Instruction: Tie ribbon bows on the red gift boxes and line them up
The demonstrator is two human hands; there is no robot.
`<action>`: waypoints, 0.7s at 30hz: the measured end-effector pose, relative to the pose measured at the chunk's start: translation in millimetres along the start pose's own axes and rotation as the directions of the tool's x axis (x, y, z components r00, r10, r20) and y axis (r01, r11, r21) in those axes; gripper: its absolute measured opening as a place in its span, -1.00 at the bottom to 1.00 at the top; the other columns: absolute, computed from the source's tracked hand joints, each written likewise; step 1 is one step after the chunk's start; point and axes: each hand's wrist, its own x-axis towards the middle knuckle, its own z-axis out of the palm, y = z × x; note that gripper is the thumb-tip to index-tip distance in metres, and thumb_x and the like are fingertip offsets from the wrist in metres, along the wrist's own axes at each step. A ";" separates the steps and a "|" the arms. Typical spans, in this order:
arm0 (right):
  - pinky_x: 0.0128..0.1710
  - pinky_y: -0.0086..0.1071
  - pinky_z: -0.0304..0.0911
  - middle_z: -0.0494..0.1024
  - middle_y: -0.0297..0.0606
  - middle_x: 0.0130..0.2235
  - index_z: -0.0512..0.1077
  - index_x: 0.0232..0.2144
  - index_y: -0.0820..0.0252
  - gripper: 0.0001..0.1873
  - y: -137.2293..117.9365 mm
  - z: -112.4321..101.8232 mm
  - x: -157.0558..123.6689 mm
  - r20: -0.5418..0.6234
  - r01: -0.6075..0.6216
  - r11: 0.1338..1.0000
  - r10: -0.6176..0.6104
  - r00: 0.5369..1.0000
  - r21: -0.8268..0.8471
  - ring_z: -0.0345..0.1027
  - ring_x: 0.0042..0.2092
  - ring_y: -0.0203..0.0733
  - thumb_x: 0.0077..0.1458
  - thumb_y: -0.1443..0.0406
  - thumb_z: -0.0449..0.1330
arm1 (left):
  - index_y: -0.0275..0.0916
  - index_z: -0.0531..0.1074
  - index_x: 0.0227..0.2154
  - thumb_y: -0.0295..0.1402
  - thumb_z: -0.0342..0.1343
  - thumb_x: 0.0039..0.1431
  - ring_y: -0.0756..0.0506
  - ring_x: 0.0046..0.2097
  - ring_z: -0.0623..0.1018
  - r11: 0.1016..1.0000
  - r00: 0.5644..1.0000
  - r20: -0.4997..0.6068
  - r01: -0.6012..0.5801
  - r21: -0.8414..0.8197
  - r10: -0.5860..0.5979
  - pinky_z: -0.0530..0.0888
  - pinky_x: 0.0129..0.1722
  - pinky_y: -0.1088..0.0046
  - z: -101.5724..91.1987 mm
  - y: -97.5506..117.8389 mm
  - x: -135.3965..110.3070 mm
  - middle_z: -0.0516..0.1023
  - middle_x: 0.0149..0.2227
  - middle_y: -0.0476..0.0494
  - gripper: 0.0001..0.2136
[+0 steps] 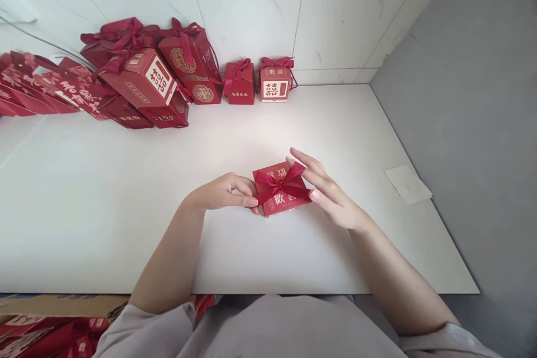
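Note:
A red gift box [286, 206] with pale gold lettering lies on the white table in front of me. Across its top a dark red ribbon [280, 183] is tied in a bow. At the box's left side, my left hand [229, 193] is closed, pinching the left ribbon end between thumb and curled fingers. My right hand [331, 193] is around the right side, its fingers stretched out and apart. Its thumb touches the right ribbon end, and its fingertips are by the upper bow loop. The fingers cover part of the box's right edge.
Against the tiled wall stand two small red boxes [239, 84] with bows, and a stack of similar boxes [138, 81] to their left. Flat-looking red packages [37, 86] lean farther left. A white tissue [408, 184] lies near the right edge. More red packaging [50, 335] sits below the table.

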 end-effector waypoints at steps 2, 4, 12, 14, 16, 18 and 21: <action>0.40 0.10 -0.07 -0.08 -0.41 0.46 0.12 0.35 -0.23 -0.47 1.4 -1.3 -0.5 0.007 -0.023 1.000 0.022 1.000 0.019 -0.22 0.46 0.10 0.39 0.00 -0.08 | -0.19 0.67 -0.31 -0.24 0.23 0.23 -0.11 -0.09 0.55 1.000 1.000 -0.001 -0.004 0.013 0.004 0.51 -0.09 0.46 -0.7 -1.2 -0.2 0.59 -0.17 -0.19 -0.82; 0.41 0.10 -0.09 -0.08 -0.42 0.46 0.12 0.35 -0.23 -0.47 3.0 -2.8 -1.0 0.011 -0.031 0.999 0.031 0.999 0.022 -0.26 0.46 0.09 0.39 0.00 -0.09 | -0.19 0.67 -0.31 -0.22 0.22 0.23 -0.13 -0.08 0.55 0.999 1.000 -0.005 -0.002 0.037 0.003 0.51 -0.07 0.43 -1.4 -2.9 -0.1 0.59 -0.16 -0.20 -0.81; 0.42 0.07 -0.14 -0.12 -0.43 0.47 0.11 0.35 -0.22 -0.48 7.2 -3.0 -1.8 0.031 -0.083 0.996 0.084 0.996 -0.028 -0.30 0.47 0.03 0.41 0.03 -0.09 | -0.18 0.67 -0.32 -0.22 0.25 0.21 -0.09 -0.16 0.52 0.998 1.000 0.013 -0.006 0.067 0.006 0.47 -0.14 0.45 -0.8 -3.3 1.0 0.54 -0.23 -0.18 -0.83; 0.42 0.05 -0.13 -0.12 -0.41 0.47 0.07 0.37 -0.21 -0.47 6.3 -1.7 -1.3 0.046 -0.084 0.996 0.086 0.995 -0.033 -0.29 0.47 0.01 0.41 0.04 -0.09 | -0.20 0.67 -0.36 -0.21 0.27 0.18 -0.07 -0.20 0.51 0.994 1.000 0.007 -0.002 0.110 0.002 0.45 -0.18 0.46 0.0 -1.1 -0.1 0.53 -0.27 -0.16 -0.82; 0.43 0.05 -0.15 -0.09 -0.36 0.47 0.01 0.39 -0.18 -0.44 5.1 -0.7 -0.6 0.053 -0.075 0.996 0.078 0.996 -0.057 -0.28 0.47 0.01 0.41 0.03 -0.08 | -0.24 0.63 -0.47 -0.20 0.31 0.12 -0.06 -0.24 0.50 0.987 1.000 -0.016 0.004 0.161 -0.001 0.44 -0.22 0.47 0.7 1.2 -1.6 0.53 -0.30 -0.14 -0.79; 0.42 0.05 -0.16 -0.07 -0.32 0.46 0.00 0.39 -0.15 -0.42 4.0 -0.1 -0.1 0.043 -0.052 0.994 0.057 0.997 -0.097 -0.26 0.47 0.02 0.40 0.04 -0.06 | -0.25 0.60 -0.47 -0.17 0.33 0.09 -0.06 -0.27 0.51 0.981 0.999 -0.022 0.044 0.189 -0.041 0.43 -0.25 0.46 1.6 3.2 -2.6 0.55 -0.33 -0.12 -0.77; 0.40 0.04 -0.09 -0.06 -0.27 0.46 0.10 0.35 -0.12 -0.47 2.8 0.1 0.2 0.018 -0.022 0.990 0.025 1.000 -0.139 -0.20 0.45 0.03 0.40 0.05 -0.04 | -0.26 0.60 -0.34 -0.13 0.27 0.15 -0.09 -0.26 0.55 0.984 0.996 -0.022 0.087 0.155 -0.085 0.44 -0.26 0.45 4.9 4.7 -1.4 0.60 -0.31 -0.15 -0.74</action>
